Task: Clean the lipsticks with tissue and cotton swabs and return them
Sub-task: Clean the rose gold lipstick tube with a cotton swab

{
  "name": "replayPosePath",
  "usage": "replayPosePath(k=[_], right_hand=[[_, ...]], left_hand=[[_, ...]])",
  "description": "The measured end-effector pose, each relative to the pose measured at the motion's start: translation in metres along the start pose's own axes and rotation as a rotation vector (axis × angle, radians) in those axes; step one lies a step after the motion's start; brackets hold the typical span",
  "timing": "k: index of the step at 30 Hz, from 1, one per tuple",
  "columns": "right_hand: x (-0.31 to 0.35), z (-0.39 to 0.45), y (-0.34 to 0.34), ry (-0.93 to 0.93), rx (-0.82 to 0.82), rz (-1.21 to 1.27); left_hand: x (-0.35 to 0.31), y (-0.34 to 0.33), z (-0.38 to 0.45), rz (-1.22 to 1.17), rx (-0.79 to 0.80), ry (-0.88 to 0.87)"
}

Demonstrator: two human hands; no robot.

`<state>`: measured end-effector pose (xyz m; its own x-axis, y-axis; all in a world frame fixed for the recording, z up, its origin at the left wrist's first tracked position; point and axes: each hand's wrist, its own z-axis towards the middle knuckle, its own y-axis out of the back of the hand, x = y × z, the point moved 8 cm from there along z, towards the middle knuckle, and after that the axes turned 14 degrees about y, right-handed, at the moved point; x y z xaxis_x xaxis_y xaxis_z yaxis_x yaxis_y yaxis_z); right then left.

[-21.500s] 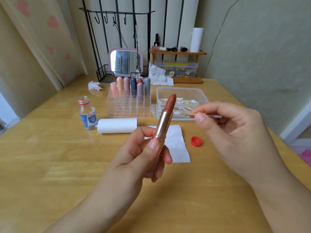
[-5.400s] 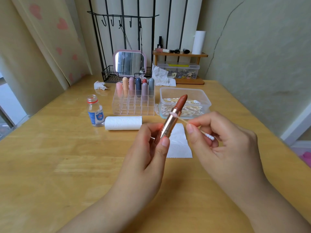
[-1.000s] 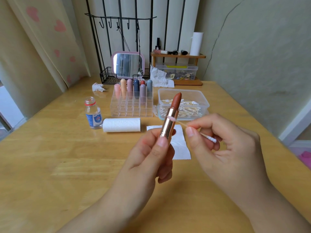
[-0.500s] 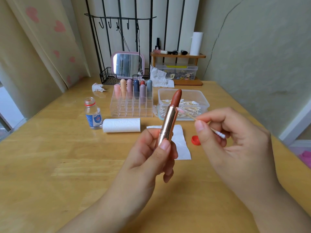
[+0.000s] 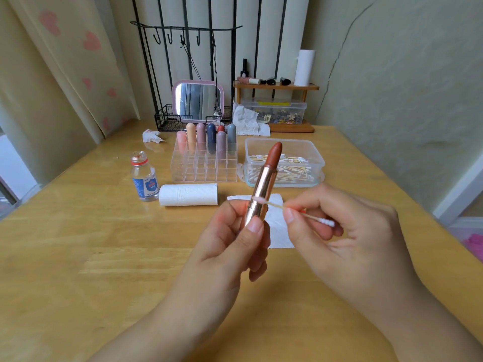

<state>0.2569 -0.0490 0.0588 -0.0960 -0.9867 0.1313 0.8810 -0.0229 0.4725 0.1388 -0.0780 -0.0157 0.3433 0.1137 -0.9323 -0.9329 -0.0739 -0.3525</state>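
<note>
Left hand (image 5: 232, 246) gripping lipstick (image 5: 264, 184), organizer (image 5: 203, 165) behind (part-filled)

Left hand (image 5: 230, 246) holds lipstick (image 5: 264, 184); right hand (image 5: 347, 236) presses cotton swab (image 5: 292, 210) against it.

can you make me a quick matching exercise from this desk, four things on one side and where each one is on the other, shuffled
Things:
1. lipstick
2. swab
3. bottle
4. tissue roll

Places:
A. lying in front of the clear organiser
B. upright in the left hand
C. standing open, left of the roll
D. pinched in the right hand, tip against the gold tube

Pairs: 1-B, 2-D, 3-C, 4-A
</note>
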Motion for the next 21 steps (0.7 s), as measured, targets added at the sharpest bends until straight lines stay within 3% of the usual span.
replayPosePath(k=[9,21], right_hand=[[-0.012,-0.003,0.012,-0.103,-0.107,0.041],[-0.014,-0.003,0.013,-0.107,-0.126,0.024]], left_hand=[[0.001,0.001,0.001,0.068,-0.033,0.01],[0.001,-0.002,0.0,0.03,-0.021,0.027]])
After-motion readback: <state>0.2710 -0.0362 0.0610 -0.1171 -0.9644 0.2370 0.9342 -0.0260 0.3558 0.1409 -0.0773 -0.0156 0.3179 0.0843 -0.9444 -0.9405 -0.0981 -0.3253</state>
